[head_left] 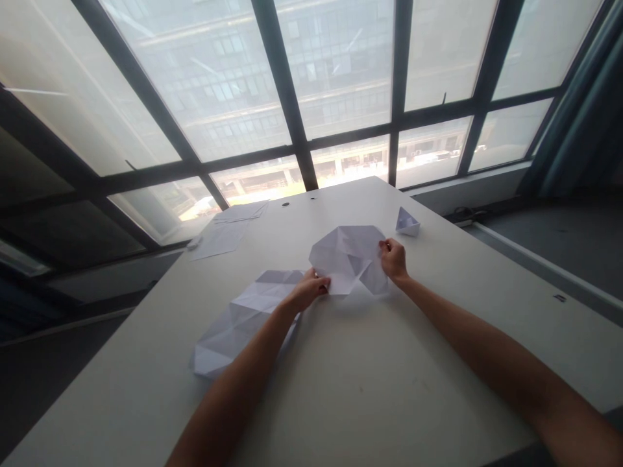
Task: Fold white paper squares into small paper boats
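Note:
A creased sheet of white paper (pixel 348 253) is held up over the table between both hands, its surface marked by many fold lines. My left hand (pixel 309 290) pinches its lower left edge. At its right edge, my right hand (pixel 393 258) grips the paper between thumb and fingers. A second creased paper (pixel 248 318) lies on the table to the left, partly covered by my left forearm. Beyond my right hand stands a small folded paper piece (pixel 407 222) with a pointed top.
The white table (pixel 370 395) reaches toward large dark-framed windows. Flat paper sheets (pixel 221 240) lie at its far left. A round dark grommet (pixel 285 204) sits near the far edge, and a small dark fitting (pixel 559 298) lies at the right. A blue curtain (pixel 564 143) hangs at right.

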Motion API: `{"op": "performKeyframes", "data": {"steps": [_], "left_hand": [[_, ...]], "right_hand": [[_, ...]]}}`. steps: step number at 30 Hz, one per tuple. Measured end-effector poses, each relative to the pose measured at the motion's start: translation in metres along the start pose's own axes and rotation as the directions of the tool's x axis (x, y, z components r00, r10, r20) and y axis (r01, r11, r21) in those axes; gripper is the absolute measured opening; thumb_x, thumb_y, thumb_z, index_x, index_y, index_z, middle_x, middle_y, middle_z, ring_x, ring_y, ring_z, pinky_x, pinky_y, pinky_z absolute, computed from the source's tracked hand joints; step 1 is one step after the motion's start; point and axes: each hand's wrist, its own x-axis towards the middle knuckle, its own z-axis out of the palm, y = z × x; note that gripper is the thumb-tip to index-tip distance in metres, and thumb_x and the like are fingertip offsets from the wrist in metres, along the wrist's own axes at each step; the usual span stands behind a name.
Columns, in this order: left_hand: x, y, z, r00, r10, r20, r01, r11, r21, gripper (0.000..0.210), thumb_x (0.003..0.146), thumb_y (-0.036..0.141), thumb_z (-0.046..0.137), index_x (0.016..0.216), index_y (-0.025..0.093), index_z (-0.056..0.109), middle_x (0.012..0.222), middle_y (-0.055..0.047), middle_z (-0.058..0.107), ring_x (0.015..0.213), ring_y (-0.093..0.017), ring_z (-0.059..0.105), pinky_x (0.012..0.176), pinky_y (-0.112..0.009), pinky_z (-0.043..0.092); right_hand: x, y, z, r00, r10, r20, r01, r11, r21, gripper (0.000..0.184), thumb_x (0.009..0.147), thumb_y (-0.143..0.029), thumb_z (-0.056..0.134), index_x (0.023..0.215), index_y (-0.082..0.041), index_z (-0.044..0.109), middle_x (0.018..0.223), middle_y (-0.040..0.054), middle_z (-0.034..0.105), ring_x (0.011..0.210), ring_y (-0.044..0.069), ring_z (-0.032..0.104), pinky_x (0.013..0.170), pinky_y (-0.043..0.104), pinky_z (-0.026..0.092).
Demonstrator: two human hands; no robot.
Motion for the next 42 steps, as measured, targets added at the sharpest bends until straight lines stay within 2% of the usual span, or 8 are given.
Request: {"op": "performKeyframes", "data": {"steps": [9,12,17,23,26,33,37,42], "left_hand": [[-0.014,0.047,-0.032,0.997,0.015,0.071,-0.024,0.99,0.138,0.064,0.066,0.023,0.074,0.125,0.017,0.05,0.097,-0.007,0.067,0.085,-0.021,0.065,0.074,-0.032,0.051],[-0.01,0.052,-0.048,0.993,0.068,-0.092,-0.039,0.958,0.284,0.052,0.069,0.024,0.066,0.118,0.014,0.055,0.088,-0.006,0.067,0.077,-0.02,0.064,0.066,-0.029,0.05],[0.0,0.05,-0.062,0.908,0.209,-0.363,-0.008,0.876,0.482,0.035,0.077,0.029,0.059,0.108,0.013,0.06,0.085,-0.006,0.067,0.066,-0.015,0.06,0.055,-0.022,0.043],[0.002,0.034,-0.071,0.981,0.029,-0.193,0.027,0.959,0.281,0.044,0.079,0.048,0.067,0.108,0.015,0.065,0.106,-0.011,0.067,0.076,-0.014,0.063,0.064,-0.024,0.049],[0.004,0.023,-0.07,0.965,0.002,-0.263,0.038,0.989,0.146,0.05,0.076,0.045,0.074,0.114,0.015,0.062,0.111,-0.014,0.067,0.075,-0.013,0.064,0.065,-0.023,0.049],[0.002,0.013,-0.067,0.983,0.027,-0.184,0.014,0.975,0.221,0.073,0.063,0.036,0.085,0.127,0.016,0.057,0.093,-0.011,0.072,0.066,-0.014,0.062,0.059,-0.025,0.045],[-0.009,0.03,-0.07,0.999,0.047,-0.002,-0.046,0.985,0.166,0.079,0.059,0.032,0.087,0.13,0.016,0.056,0.114,-0.017,0.067,0.09,-0.021,0.065,0.077,-0.031,0.048],[-0.048,0.077,-0.082,0.968,0.249,-0.024,-0.23,0.926,0.301,0.066,0.067,0.03,0.079,0.129,0.017,0.06,0.128,-0.017,0.06,0.099,-0.023,0.061,0.082,-0.032,0.046]], "right_hand": [[0.022,0.027,-0.012,0.993,0.113,0.025,-0.115,0.99,0.085,0.034,0.08,-0.049,0.052,0.066,-0.017,0.054,0.054,-0.0024,0.048,0.053,0.012,0.038,0.05,0.025,0.027],[0.021,0.024,-0.011,0.986,0.127,0.105,-0.14,0.981,0.137,0.033,0.077,-0.048,0.055,0.069,-0.016,0.057,0.053,-0.0033,0.047,0.049,0.011,0.035,0.046,0.024,0.025],[0.007,0.008,-0.003,0.967,0.145,0.212,-0.19,0.958,0.213,0.031,0.079,-0.048,0.053,0.078,-0.017,0.057,0.05,-0.0058,0.043,0.042,0.009,0.029,0.041,0.022,0.019],[-0.003,-0.002,-0.002,0.927,0.146,0.347,-0.23,0.949,0.216,0.036,0.077,-0.05,0.056,0.083,-0.015,0.062,0.053,-0.0042,0.047,0.044,0.008,0.029,0.04,0.022,0.019],[-0.006,-0.004,-0.003,0.86,0.147,0.488,-0.252,0.955,0.156,0.038,0.073,-0.051,0.058,0.082,-0.014,0.065,0.056,-0.0025,0.052,0.046,0.008,0.031,0.042,0.021,0.021],[-0.012,-0.007,-0.002,0.734,0.138,0.665,-0.319,0.935,0.158,0.053,0.07,-0.052,0.065,0.102,-0.01,0.069,0.061,-0.0004,0.059,0.047,0.008,0.034,0.042,0.021,0.023],[-0.014,-0.014,-0.003,0.735,0.158,0.659,-0.37,0.908,0.195,0.064,0.069,-0.051,0.069,0.117,-0.008,0.066,0.065,0.0017,0.064,0.047,0.008,0.036,0.041,0.02,0.025],[-0.008,-0.028,-0.002,0.793,0.181,0.582,-0.401,0.875,0.273,0.067,0.069,-0.052,0.07,0.12,-0.009,0.065,0.065,0.0014,0.065,0.044,0.008,0.039,0.04,0.02,0.027]]}}
